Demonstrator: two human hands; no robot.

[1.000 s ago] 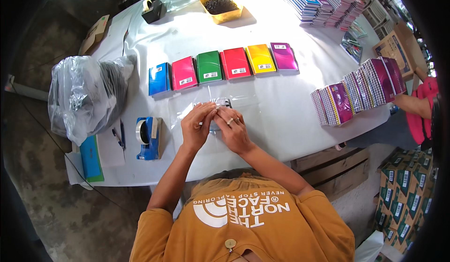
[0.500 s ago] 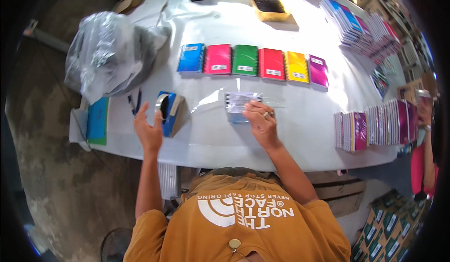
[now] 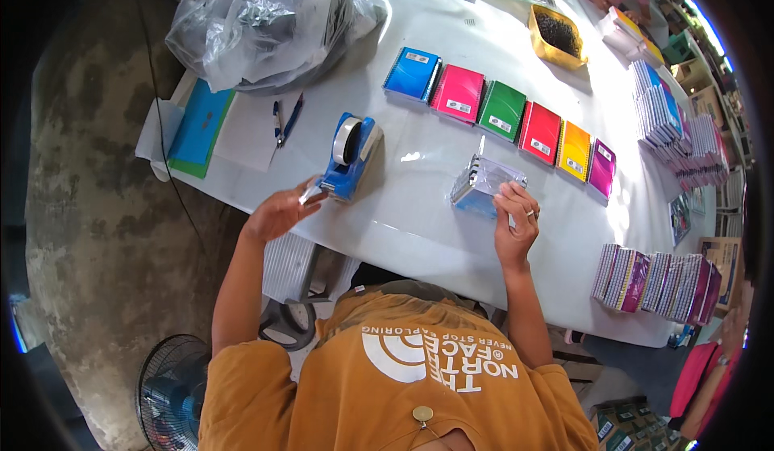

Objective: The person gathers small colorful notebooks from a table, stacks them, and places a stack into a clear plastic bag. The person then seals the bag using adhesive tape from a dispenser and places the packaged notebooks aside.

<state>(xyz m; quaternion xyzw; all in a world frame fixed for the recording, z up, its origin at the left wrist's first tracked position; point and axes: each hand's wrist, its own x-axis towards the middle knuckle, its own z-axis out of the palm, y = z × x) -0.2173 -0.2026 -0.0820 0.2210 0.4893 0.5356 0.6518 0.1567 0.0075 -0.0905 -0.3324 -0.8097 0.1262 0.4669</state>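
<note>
My left hand (image 3: 280,211) reaches to the front end of a blue tape dispenser (image 3: 350,155) on the white table (image 3: 419,225); its fingertips pinch at the tape end there. My right hand (image 3: 514,224) rests with fingers pressed on a small stack of notebooks wrapped in clear plastic (image 3: 484,185). Behind it lies a row of spiral notebooks: blue (image 3: 412,73), pink (image 3: 459,92), green (image 3: 501,110), red (image 3: 539,132), yellow (image 3: 573,150) and purple (image 3: 601,168).
A big clear plastic bag (image 3: 258,24) sits at the back left, with pens (image 3: 284,119) and a teal book (image 3: 200,124) on paper sheets. Notebook stacks stand at the right (image 3: 657,278) and far right (image 3: 673,120). A yellow tray (image 3: 556,36) lies far back. A fan (image 3: 165,390) stands below.
My left hand left the wrapped pack and moved left to the tape dispenser. My right hand stayed on the pack. The view swung left and closer.
</note>
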